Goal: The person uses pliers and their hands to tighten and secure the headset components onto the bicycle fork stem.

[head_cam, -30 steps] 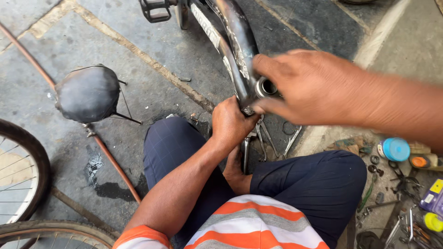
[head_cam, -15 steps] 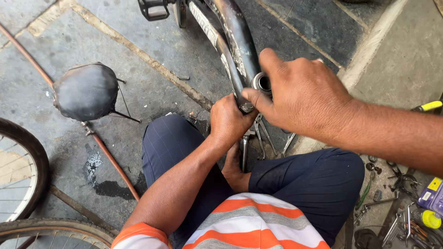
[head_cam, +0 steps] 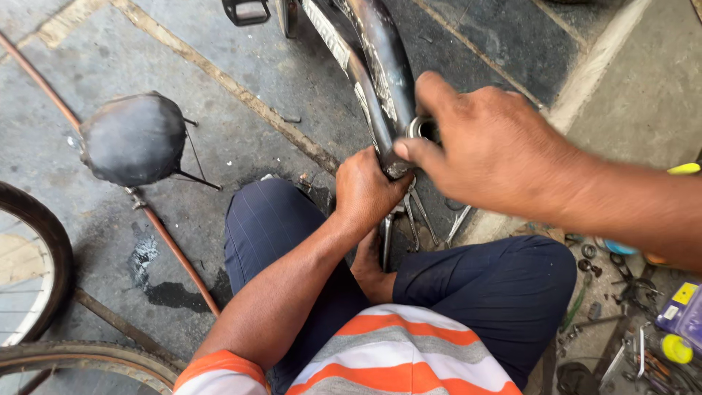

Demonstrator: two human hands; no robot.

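Saddle lies left of frame (tools lie right).

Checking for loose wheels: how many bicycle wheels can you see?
2, both cut off by the frame: one wheel at the left edge, another wheel along the bottom-left corner. Others may lie out of view.

Soft, even daylight falls on my work, with only faint shadows on the floor. My right hand is smeared with motion blur, while my left hand stays fairly sharp. A dull sheen streaks the dark bicycle frame.
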